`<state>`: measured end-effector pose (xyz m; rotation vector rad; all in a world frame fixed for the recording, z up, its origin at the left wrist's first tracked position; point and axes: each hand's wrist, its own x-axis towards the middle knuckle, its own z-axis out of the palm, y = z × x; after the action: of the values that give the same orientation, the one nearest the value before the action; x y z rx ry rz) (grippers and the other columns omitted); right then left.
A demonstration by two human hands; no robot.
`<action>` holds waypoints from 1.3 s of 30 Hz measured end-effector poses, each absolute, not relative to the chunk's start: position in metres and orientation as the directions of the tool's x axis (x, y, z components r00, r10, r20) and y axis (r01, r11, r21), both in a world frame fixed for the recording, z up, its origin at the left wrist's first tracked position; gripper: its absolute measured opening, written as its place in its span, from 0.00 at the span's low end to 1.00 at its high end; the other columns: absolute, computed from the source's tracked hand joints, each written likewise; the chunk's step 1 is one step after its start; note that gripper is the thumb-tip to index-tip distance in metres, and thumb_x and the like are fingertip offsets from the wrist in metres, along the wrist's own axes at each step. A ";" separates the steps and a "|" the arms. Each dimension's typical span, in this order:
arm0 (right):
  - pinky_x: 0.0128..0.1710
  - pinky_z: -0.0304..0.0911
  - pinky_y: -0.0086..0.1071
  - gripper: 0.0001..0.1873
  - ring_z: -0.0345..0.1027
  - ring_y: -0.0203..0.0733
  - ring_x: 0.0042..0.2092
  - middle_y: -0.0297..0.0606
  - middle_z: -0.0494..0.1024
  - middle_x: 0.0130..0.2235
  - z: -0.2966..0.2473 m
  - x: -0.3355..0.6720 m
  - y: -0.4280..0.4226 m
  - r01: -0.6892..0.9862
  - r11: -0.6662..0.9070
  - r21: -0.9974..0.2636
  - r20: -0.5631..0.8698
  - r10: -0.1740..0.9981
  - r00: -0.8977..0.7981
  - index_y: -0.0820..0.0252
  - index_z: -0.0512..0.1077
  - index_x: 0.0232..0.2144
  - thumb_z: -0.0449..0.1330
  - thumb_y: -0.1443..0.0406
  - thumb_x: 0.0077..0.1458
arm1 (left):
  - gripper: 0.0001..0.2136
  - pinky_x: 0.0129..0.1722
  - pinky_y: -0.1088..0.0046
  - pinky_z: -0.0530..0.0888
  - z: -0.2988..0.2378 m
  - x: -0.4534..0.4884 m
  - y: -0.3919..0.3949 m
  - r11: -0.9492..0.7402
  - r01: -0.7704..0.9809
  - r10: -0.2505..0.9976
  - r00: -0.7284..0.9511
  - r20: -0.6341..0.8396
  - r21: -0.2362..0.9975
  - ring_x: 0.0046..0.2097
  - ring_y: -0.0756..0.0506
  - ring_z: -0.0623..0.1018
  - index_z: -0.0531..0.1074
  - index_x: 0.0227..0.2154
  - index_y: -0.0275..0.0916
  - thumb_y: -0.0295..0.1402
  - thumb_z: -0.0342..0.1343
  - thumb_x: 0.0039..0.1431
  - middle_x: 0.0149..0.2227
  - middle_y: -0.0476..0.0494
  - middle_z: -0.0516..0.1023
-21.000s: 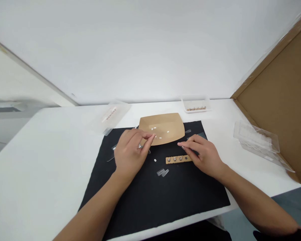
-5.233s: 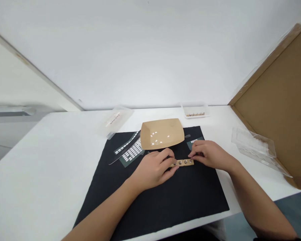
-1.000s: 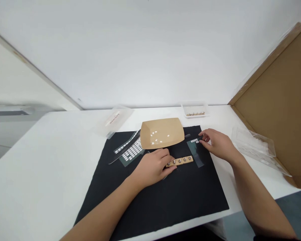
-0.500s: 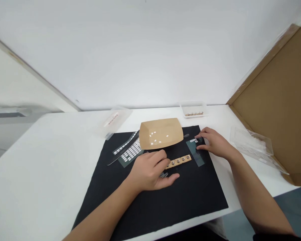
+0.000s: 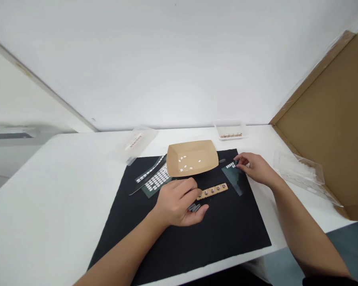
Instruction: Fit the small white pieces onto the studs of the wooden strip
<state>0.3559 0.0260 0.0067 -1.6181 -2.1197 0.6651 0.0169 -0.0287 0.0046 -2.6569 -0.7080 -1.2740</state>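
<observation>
A small wooden strip (image 5: 214, 190) with several metal studs lies on the black mat (image 5: 185, 234). My left hand (image 5: 179, 200) rests just left of it, fingers curled, thumb and fingertips around small clear pieces (image 5: 194, 207). My right hand (image 5: 254, 168) pinches the upper edge of a dark film sheet (image 5: 235, 176) that carries a few white oval pads. A brown paper tray (image 5: 192, 160) with several white ovals sits behind the strip.
Another dark sheet with many white ovals (image 5: 155, 180) and a thin tool (image 5: 143, 183) lie left of the tray. Clear plastic boxes (image 5: 136, 142) (image 5: 300, 172) and a small tray of studded strips (image 5: 231, 133) stand on the white table. A cardboard panel (image 5: 331, 119) rises at the right.
My left hand slid off the wooden strip's left end toward me and curled over the clear pieces. My right hand stayed at the film sheet's top edge, shifting slightly.
</observation>
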 end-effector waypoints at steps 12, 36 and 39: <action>0.30 0.66 0.31 0.17 0.67 0.37 0.33 0.35 0.76 0.37 0.039 0.332 0.003 0.333 0.271 -0.903 0.267 0.962 -0.058 0.53 0.74 0.49 0.68 0.53 0.65 | 0.11 0.38 0.70 0.76 0.004 0.021 -0.027 -0.814 0.538 0.443 0.331 0.833 0.219 0.37 0.46 0.79 0.74 0.49 0.35 0.19 0.53 0.68 0.36 0.42 0.81; 0.29 0.70 0.29 0.17 0.74 0.33 0.29 0.31 0.77 0.38 0.032 0.263 -0.047 -0.181 -0.019 -0.983 0.049 0.931 -0.361 0.52 0.68 0.46 0.71 0.57 0.63 | 0.07 0.19 0.85 0.72 0.016 0.037 -0.043 -0.603 0.087 0.768 0.335 0.546 0.793 0.29 0.52 0.80 0.81 0.45 0.39 0.26 0.64 0.66 0.40 0.40 0.83; 0.31 0.71 0.30 0.19 0.75 0.34 0.30 0.31 0.78 0.37 0.032 0.261 -0.047 -0.173 -0.039 -0.984 0.033 0.918 -0.395 0.52 0.67 0.47 0.71 0.56 0.63 | 0.05 0.19 0.85 0.72 0.016 0.038 -0.043 -0.609 0.097 0.766 0.332 0.551 0.787 0.30 0.52 0.81 0.81 0.43 0.38 0.26 0.64 0.65 0.39 0.40 0.83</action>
<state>0.2611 -0.0468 0.0316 -0.8547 -1.3562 1.5819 0.0376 -0.0426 0.0163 -3.0196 -1.1750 -2.0284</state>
